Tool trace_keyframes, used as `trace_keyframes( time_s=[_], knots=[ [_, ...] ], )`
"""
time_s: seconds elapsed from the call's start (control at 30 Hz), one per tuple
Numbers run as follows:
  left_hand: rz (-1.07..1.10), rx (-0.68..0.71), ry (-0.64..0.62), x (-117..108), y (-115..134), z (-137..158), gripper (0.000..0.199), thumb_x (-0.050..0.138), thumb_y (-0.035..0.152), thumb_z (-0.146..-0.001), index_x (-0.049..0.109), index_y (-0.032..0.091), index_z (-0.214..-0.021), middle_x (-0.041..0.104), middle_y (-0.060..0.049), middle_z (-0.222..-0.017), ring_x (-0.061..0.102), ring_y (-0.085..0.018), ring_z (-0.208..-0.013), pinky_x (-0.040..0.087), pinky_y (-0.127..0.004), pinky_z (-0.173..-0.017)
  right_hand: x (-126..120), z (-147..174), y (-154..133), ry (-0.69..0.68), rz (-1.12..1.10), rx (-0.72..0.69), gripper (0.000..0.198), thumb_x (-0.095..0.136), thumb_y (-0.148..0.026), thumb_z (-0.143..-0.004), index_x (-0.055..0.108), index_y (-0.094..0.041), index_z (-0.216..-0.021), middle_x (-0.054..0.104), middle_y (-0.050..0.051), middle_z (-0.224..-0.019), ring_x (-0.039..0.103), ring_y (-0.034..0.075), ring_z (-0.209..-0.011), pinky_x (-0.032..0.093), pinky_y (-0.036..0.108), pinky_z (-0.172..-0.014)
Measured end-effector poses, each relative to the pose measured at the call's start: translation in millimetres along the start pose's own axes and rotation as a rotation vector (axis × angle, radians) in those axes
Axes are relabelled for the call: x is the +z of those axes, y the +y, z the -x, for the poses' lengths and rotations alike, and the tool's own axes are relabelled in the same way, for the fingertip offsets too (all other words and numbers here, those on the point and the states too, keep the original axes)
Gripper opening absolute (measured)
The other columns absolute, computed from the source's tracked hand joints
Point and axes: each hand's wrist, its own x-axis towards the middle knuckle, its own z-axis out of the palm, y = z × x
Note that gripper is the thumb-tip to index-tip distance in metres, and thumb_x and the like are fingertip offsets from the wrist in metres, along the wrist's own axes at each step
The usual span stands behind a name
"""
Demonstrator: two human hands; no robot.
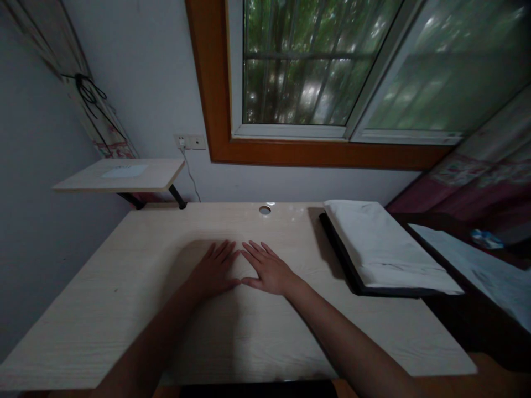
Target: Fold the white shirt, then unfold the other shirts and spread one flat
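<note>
Both hands lie palm down near the middle of a pale wood-grain desk (124, 287). My left hand (216, 270) is flat with its fingers stretched forward, and nothing is in it. Beside it my right hand (266, 269) rests flat too, fingers spread and pointing toward the upper left. The thumbs meet or nearly meet, and the forefingers come close together, leaving a small gap of desktop between the hands. To the right of my right hand sits a folded white cloth (373, 243) on a flat black object (352, 284).
A small raised shelf (157, 171) with a paper (124, 171) stands at the desk's back left. Behind it a cable (191, 174) hangs from a wall socket (189, 142). A round cable hole (264, 210) lies near the back edge, below the window (307, 72).
</note>
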Motion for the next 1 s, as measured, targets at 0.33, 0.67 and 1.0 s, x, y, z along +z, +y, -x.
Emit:
trace_keyframes(
  time_s=[0.33,0.67,1.0],
  knots=[
    [0.007,0.013,0.008,-0.4,-0.6,1.1,0.084,0.034,0.074,-0.092,0.03,0.021,-0.157,0.024,-0.013,-0.165,0.018,-0.03,-0.154,0.011,-0.054,-0.124,2.9,0.4,1.0,0.005,-0.002,0.008,0.085,0.048,-0.069,-0.092,0.026,-0.021,-0.159,0.022,0.011,-0.165,0.017,0.028,-0.154,0.012,0.052,-0.126],
    [0.002,0.009,-0.017,0.8,-1.1,0.4,0.085,0.032,0.074,-0.092,0.027,0.02,-0.158,0.021,-0.013,-0.166,0.015,-0.031,-0.154,0.009,-0.054,-0.124,3.0,0.2,1.6,0.009,-0.003,0.011,0.085,0.047,-0.069,-0.092,0.026,-0.02,-0.159,0.022,0.011,-0.165,0.017,0.027,-0.154,0.012,0.052,-0.125],
    [0.007,0.001,-0.007,1.6,-0.6,-0.1,0.085,0.034,0.074,-0.092,0.028,0.022,-0.158,0.024,-0.012,-0.165,0.016,-0.031,-0.154,0.011,-0.055,-0.123,8.6,0.1,4.0,0.028,0.001,0.007,0.085,0.048,-0.069,-0.092,0.025,-0.021,-0.159,0.023,0.011,-0.165,0.017,0.028,-0.154,0.013,0.053,-0.125]
  ],
)
